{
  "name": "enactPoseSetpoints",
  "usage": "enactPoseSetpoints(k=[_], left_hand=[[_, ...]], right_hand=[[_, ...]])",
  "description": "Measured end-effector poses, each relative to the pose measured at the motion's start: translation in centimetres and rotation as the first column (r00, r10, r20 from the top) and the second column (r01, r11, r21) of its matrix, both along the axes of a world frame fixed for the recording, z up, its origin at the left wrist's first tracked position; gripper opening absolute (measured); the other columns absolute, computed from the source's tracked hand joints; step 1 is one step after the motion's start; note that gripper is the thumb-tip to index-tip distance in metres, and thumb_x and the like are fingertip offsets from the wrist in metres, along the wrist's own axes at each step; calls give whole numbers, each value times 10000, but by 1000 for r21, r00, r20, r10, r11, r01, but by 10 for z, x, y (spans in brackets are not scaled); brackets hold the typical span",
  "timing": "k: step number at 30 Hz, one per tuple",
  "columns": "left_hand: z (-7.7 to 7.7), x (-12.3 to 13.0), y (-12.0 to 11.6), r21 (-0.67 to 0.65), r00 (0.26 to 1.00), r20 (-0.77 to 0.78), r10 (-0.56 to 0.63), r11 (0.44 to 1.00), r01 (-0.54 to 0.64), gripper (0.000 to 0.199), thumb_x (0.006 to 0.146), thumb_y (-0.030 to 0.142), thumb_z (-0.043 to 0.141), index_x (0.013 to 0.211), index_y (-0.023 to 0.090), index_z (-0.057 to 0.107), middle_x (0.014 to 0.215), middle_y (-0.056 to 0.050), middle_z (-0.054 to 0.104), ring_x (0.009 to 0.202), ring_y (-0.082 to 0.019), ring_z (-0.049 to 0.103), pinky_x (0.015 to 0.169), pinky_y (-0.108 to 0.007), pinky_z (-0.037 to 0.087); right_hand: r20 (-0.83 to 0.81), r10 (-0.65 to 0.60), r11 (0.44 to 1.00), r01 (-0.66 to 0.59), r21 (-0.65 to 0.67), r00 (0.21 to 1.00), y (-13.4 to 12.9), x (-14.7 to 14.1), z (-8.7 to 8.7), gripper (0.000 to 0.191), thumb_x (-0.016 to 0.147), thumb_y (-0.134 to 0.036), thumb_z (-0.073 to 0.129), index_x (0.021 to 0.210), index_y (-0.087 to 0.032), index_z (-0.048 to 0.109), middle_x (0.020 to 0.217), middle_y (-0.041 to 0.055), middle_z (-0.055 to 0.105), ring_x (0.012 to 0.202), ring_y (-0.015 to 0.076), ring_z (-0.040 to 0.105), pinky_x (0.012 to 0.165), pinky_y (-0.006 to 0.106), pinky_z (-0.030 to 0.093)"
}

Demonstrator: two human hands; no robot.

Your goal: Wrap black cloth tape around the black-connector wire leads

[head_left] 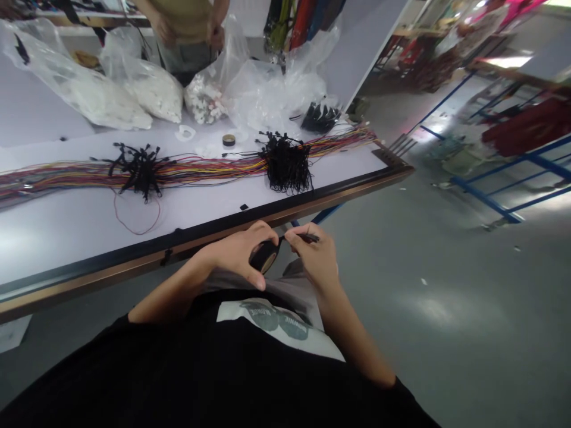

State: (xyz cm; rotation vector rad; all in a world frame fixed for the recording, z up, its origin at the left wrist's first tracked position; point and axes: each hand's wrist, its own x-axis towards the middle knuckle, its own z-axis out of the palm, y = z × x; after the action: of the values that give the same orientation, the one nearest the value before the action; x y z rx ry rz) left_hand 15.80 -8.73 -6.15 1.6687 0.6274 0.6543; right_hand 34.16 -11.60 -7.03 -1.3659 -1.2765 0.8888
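Observation:
My left hand (243, 252) is wrapped round a roll of black tape (266, 258), in front of the table's near edge. To its right, my right hand (316, 252) pinches a small dark object (310, 237), too small to name surely. A short dark strip runs between the roll and my right fingertips. Beyond both hands, a long bundle of coloured wires (205, 169) lies along the table, with a black connector cluster (143, 169) at left and a black cluster of loops (288, 163) at right.
Clear plastic bags (156, 89) of white parts stand along the back of the table (200, 205). A small tape roll (229, 140) lies behind the wires. A person (185, 30) stands across the table. Blue-framed carts (513, 172) are at the right.

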Motion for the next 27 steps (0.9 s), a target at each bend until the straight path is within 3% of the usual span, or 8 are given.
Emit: enactPoseSetpoints(k=[4,8,13,17,19,21,24,27], left_hand=[[-5,9,4,65,975,-30,222,973,-220,178,688,279,650,674,183,500,710,26,469,639,-111,413,592,-223,349],[-10,24,-3,70,877,42,478,874,-480,150,688,126,580,628,189,457,634,45,467,611,-99,427,593,-208,345],[-10,31,-8,110,840,70,538,833,-543,147,688,85,556,582,181,523,627,25,538,642,-108,490,639,-221,379],[-12,33,-9,-124,753,140,643,766,-631,194,644,145,668,778,185,533,673,34,564,608,-92,512,584,-209,398],[-12,33,-8,-340,753,174,635,756,-559,311,634,229,719,834,186,485,631,53,543,515,-75,486,492,-196,377],[-10,32,-6,-508,822,223,524,782,-361,353,661,353,719,831,178,464,599,55,530,442,-64,461,410,-189,330],[-11,27,-2,-623,873,349,342,780,-57,474,660,528,691,883,168,479,657,26,582,388,-53,446,330,-184,237],[-15,24,3,-670,872,400,284,739,66,574,595,592,705,920,166,498,716,6,617,375,-49,446,305,-175,180]], right_hand=[[61,18,995,-24,95,998,-3,0,4,115,671,-297,706,640,-214,632,651,-19,647,629,139,587,597,284,461],[58,47,993,-53,110,997,1,-3,2,114,720,-325,662,697,-223,616,646,-22,618,628,140,578,566,275,459],[126,57,988,-74,134,990,7,-8,2,65,726,-278,628,744,-231,588,708,-13,630,669,154,590,610,293,475],[218,-46,983,5,186,975,8,-7,3,72,743,-294,611,732,-225,594,732,0,661,690,166,606,668,316,480],[225,-40,986,2,168,974,8,-6,4,87,746,-309,610,729,-224,603,742,3,676,692,171,617,673,321,483],[209,-11,991,-16,131,978,7,-5,6,105,744,-325,621,727,-222,617,762,7,691,702,177,631,680,327,488],[137,40,997,-49,62,990,7,-4,7,148,747,-363,636,712,-219,640,750,13,701,681,181,651,668,330,505],[-58,91,996,-91,4,994,7,-5,8,227,749,-428,641,695,-208,641,661,10,690,596,172,657,625,326,537]])
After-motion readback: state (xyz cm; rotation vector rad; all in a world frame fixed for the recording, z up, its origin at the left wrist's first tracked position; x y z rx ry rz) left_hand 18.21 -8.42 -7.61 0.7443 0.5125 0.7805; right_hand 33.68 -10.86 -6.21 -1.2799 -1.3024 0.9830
